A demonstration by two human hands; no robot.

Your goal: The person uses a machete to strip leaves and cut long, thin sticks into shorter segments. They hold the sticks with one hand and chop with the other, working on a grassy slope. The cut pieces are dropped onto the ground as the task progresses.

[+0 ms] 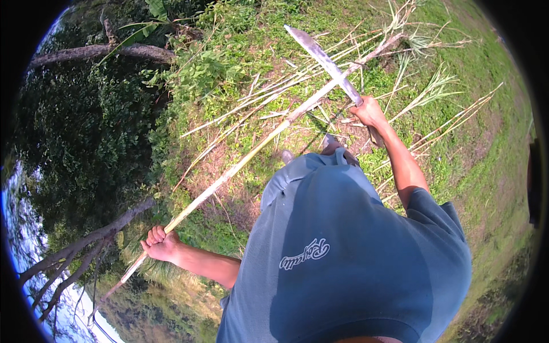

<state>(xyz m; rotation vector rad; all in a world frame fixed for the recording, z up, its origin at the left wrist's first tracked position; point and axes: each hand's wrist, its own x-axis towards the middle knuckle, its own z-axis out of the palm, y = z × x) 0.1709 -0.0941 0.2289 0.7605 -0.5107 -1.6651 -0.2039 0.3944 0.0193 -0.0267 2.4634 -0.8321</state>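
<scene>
A long pale cane stalk (pixel 260 147) runs slantwise from the lower left up to the upper right. Near its lower left end my left hand (pixel 160 244) is closed around it. My right hand (pixel 369 113) grips the handle of a machete (pixel 320 54), whose broad grey blade points up and to the left. The blade crosses over the stalk near the stalk's upper part; whether it touches or has cut in, I cannot tell. Beyond the crossing, the stalk's far end (pixel 386 47) lies among green leafy tops.
Several thin cut stalks (pixel 229 114) lie on the grass past my feet. More leafy stalks (pixel 437 86) and dry stalks (pixel 466 114) are on the right. Dark bushes (pixel 86 131) and bare branches (pixel 86 240) stand at the left. A thick trunk (pixel 103 52) crosses the upper left.
</scene>
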